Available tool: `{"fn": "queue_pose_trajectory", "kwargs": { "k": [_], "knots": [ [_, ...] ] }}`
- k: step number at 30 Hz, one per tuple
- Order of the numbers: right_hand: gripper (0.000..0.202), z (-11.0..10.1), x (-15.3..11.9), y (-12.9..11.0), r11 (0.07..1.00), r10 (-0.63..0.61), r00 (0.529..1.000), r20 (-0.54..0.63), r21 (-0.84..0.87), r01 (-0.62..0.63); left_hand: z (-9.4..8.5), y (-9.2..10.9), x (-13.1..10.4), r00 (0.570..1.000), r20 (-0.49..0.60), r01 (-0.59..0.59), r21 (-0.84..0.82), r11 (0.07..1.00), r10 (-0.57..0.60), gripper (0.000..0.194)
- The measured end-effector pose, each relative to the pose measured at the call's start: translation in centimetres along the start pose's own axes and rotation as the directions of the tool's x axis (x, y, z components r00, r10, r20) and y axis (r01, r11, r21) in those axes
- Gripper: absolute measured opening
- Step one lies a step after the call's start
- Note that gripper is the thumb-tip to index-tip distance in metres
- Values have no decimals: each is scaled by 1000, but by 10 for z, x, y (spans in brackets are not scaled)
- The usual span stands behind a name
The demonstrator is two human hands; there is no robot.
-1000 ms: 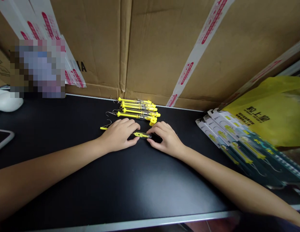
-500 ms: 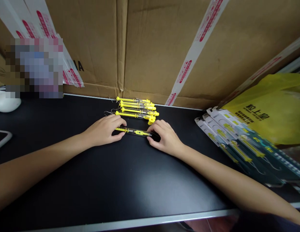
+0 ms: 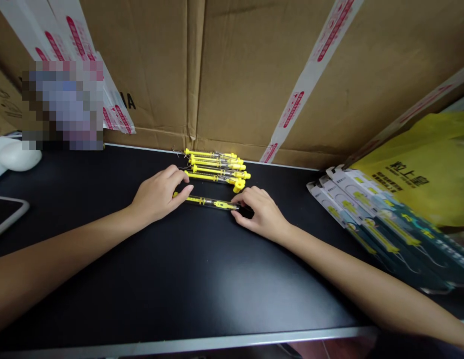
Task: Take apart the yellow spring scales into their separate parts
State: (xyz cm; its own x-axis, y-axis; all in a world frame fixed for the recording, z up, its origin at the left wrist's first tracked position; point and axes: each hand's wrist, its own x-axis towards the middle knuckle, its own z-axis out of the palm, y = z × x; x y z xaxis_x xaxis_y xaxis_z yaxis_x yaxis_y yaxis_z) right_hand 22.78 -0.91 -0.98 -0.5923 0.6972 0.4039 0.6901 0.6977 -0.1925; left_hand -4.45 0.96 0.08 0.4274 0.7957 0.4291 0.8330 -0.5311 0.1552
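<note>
A clear tube spring scale [image 3: 217, 203] with yellow inner parts lies crosswise on the black tabletop. My right hand [image 3: 260, 212] pinches its right end between thumb and fingertips. Over the left end is my left hand [image 3: 159, 194], thumb and fingers apart, holding nothing; the thumb passes close by the tube. Just behind, several similar yellow spring scales [image 3: 213, 162] with wire hooks lie side by side. At the front right of that row sits a small yellow cap [image 3: 238, 186].
Cardboard boxes [image 3: 243, 75] with printed tape stand along the back edge. On the right are boxed spring scales [image 3: 370, 219] and a yellow plastic bag [image 3: 422, 169]. A white-framed device [image 3: 15, 214] and a white rounded object [image 3: 20, 154] lie at the left.
My left hand has let go of the spring scale's left end and lifted slightly away, thumb and fingers spreading. My right hand stays at the right end. The view has shifted a little.
</note>
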Motion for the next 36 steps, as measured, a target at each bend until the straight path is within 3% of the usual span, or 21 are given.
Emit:
{"fn": "queue_pose_trajectory", "kwargs": {
  "k": [4, 8, 13, 19, 25, 36],
  "knots": [
    [14, 1, 0, 2, 1000, -11, 1000, 0, 24, 11, 2, -3, 1, 999, -12, -54, -146, 988, 53, 22],
    [17, 2, 0, 3, 999, -30, 1000, 9, 37, 30, 5, -7, 2, 982, 6, -181, -281, 943, 190, 22],
    [20, 3, 0, 4, 998, -46, 999, 25, 47, 45, 8, -9, 4, 938, 124, -270, -323, 907, 324, 28],
    [28, 1, -1, 2, 1000, 19, 999, 31, 19, -20, 8, -12, 4, 934, 162, -248, -351, 903, 319, 28],
    [7, -1, -2, 0, 992, 82, 997, 11, -100, -80, 10, -14, 5, 928, 175, -252, -356, 900, 329, 28],
    [10, -2, -2, 6, 984, 121, 989, -86, 143, -108, 12, -14, 5, 934, 173, -245, -324, 914, 311, 28]
  ]
}}
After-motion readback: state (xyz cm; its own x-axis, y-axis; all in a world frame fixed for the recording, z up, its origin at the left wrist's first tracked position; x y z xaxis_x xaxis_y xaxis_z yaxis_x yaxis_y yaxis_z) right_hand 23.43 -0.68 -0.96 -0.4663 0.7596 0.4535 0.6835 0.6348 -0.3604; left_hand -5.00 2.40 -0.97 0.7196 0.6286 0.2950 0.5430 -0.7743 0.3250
